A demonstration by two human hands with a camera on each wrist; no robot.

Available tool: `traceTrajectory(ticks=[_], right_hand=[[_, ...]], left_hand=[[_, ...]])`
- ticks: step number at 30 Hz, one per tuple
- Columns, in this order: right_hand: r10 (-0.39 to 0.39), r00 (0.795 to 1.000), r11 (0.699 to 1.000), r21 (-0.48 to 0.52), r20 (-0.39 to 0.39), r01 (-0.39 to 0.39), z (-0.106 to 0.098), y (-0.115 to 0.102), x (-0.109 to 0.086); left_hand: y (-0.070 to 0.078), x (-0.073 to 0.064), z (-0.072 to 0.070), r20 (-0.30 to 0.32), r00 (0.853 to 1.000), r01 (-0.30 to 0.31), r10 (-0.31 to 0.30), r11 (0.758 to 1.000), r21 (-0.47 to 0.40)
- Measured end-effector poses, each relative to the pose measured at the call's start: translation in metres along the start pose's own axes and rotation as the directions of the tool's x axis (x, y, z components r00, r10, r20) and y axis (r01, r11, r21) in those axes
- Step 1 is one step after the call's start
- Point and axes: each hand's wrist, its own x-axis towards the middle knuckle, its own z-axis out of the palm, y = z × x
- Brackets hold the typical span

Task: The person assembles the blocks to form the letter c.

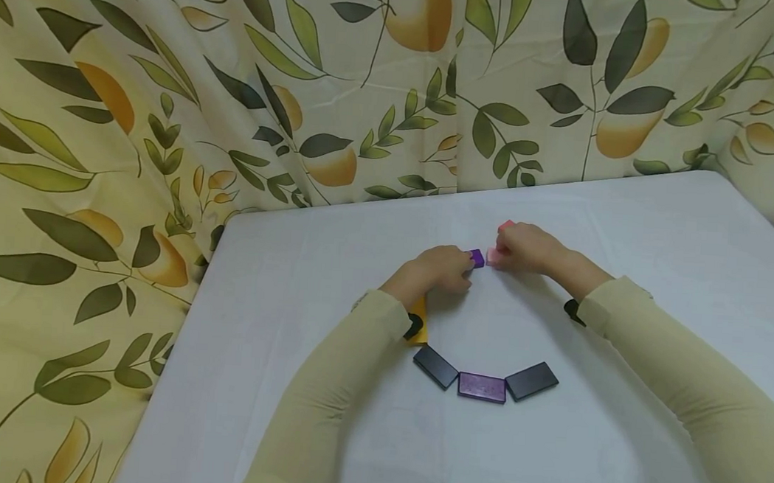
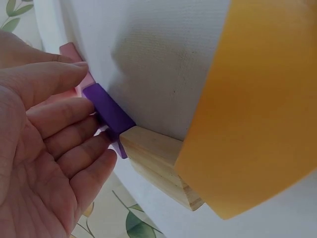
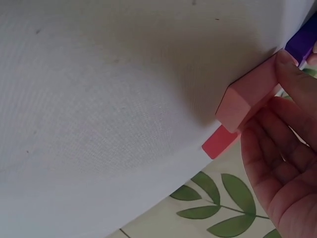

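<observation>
My right hand (image 1: 526, 248) pinches a light pink block (image 3: 252, 91) between thumb and fingers. Beyond that block lies a red-pink block (image 3: 220, 142), partly hidden behind it. Just to the left, a purple block (image 2: 110, 106) stands close to the pink one. The fingertips of my left hand (image 2: 54, 124) touch the purple block's far side, while the thumb is held off it. A bare wooden block (image 2: 153, 153) adjoins the purple block, and a yellow-orange block (image 2: 252, 109) comes after it. In the head view my left hand and wrist cover the wooden block and part of the yellow one.
Nearer me on the white-covered table (image 1: 267, 352), a dark grey block (image 1: 435, 367), a dull purple block (image 1: 481, 387) and another dark block (image 1: 532, 382) form a curve, ends nearly meeting. A leaf-patterned curtain (image 1: 342, 98) hangs along the far and left table edges.
</observation>
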Motion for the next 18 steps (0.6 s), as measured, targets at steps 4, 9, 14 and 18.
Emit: traceTrajectory(ticks=[4,9,14,18], right_hand=[[0.018,1.000,1.000,0.003,0.001,-0.018,0.0015,-0.0003,-0.0002],[0.005,1.000,1.000,0.008,-0.011,-0.005,0.0018,-0.0011,-0.0013],[0.010,1.000,1.000,0.007,-0.015,-0.009,0.0016,-0.0028,-0.0026],[0.025,1.000,1.000,0.014,-0.014,-0.025,0.0031,-0.0032,-0.0025]], left_hand=[[0.0000,0.0005,0.0002,0.005,1.000,0.003,-0.003,1.000,-0.015],[-0.0004,-0.0001,-0.0008,-0.004,1.000,-0.010,0.010,1.000,-0.001],[-0.0007,-0.0008,-0.0015,-0.010,1.000,-0.014,0.014,1.000,-0.005],[-0.0004,-0.0012,-0.0018,-0.003,1.000,-0.007,0.007,1.000,-0.015]])
